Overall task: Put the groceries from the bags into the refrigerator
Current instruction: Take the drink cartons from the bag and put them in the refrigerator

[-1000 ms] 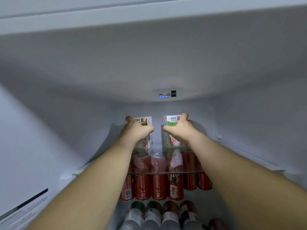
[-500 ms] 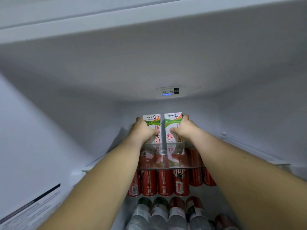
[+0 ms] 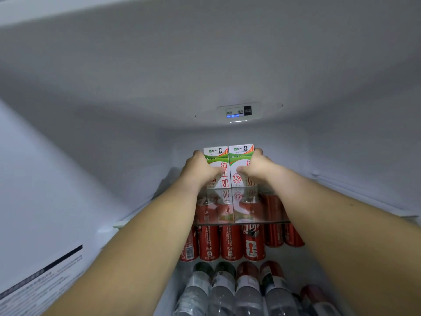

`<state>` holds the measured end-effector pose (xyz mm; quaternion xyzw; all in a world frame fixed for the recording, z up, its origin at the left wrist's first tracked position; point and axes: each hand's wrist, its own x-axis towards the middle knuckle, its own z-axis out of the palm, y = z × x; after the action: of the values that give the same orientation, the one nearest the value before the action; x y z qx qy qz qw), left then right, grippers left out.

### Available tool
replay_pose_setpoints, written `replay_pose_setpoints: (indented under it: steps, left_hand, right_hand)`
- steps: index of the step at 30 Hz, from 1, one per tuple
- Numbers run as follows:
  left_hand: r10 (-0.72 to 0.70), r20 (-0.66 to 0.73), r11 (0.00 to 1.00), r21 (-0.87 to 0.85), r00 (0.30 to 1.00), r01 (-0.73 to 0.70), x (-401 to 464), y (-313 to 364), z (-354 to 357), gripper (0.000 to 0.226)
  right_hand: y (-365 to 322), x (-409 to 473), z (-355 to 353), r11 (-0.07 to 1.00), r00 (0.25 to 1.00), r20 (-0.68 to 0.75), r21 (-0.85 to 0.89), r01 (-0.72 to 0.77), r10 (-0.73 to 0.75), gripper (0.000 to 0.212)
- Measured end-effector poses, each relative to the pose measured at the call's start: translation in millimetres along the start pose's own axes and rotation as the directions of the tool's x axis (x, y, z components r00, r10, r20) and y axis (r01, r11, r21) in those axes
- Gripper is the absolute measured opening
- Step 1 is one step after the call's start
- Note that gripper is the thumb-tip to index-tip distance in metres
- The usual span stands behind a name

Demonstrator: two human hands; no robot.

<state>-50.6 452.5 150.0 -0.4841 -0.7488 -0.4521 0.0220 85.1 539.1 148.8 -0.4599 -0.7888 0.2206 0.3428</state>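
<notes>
Head view: both hands are deep inside the fridge (image 3: 68, 179). The left hand (image 3: 200, 171) grips the left carton (image 3: 217, 160), the right hand (image 3: 256, 171) grips the right carton (image 3: 239, 159) — the two stand upright, touching side by side, on the glass shelf (image 3: 241, 216). Below are red cans (image 3: 230, 244) and bottles (image 3: 223, 290).

A small white control panel with blue lights (image 3: 238, 112) sits on the ceiling at 12 o'clock. A white paper sticker with a dark stripe and tiny print (image 3: 38, 280) is stuck on the side wall at 8 o'clock.
</notes>
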Motion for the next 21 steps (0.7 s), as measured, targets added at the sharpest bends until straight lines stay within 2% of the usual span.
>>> replay_pose_setpoints:
  steps: [5,8,11,17,21]
  left_hand:
    - [-0.032,0.018,0.999,0.008,0.999,0.032,1,-1,1,0.044]
    - [-0.081,0.043,0.995,-0.058,0.996,0.083,-1,0,-2,0.041]
    - [-0.091,0.069,0.995,-0.043,0.993,0.094,-4,6,-4,0.036]
    - [-0.063,0.059,0.975,0.215,0.996,0.049,-25,21,-33,0.055]
    - [0.057,-0.011,0.907,0.419,0.998,-0.047,-54,18,-56,0.059]
  right_hand:
    - [2,5,1,1.0,1.0,0.015,0.011,-0.021,0.021,0.066]
    - [-1,1,0,0.997,0.997,0.029,-0.021,-0.07,0.071,0.08]
    - [-7,-13,-5,0.99,0.994,0.04,-0.106,-0.098,0.102,0.093]
    - [-9,-50,-28,0.897,0.991,-0.056,-0.42,-0.137,0.125,0.096]
    - [-13,-81,-45,0.855,0.996,-0.001,-0.514,-0.073,0.085,0.089]
